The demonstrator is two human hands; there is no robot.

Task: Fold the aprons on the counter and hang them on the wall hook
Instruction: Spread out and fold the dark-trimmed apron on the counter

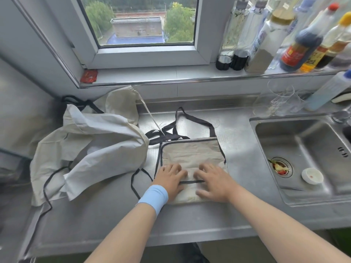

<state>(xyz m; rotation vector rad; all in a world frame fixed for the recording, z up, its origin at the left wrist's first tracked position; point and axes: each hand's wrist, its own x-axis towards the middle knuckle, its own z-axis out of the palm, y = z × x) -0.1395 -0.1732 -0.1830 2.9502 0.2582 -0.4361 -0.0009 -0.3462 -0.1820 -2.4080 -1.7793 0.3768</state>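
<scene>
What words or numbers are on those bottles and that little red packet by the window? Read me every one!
Nothing here can be read for sure.
Dark sauce bottle, red label: yellow print, too blurred to read.
Yellow-capped bottle, yellow label: dark marks, too blurred.
White bottle, blue label: too blurred.
Red packet on the windowsill: print too small.
Folded apron: no writing shows.

Bottles (296, 44) crowd the windowsill's (171, 74) right end, a red packet (88, 75) lies at its left; a white dish (312, 175) sits in the sink (303, 141).
</scene>
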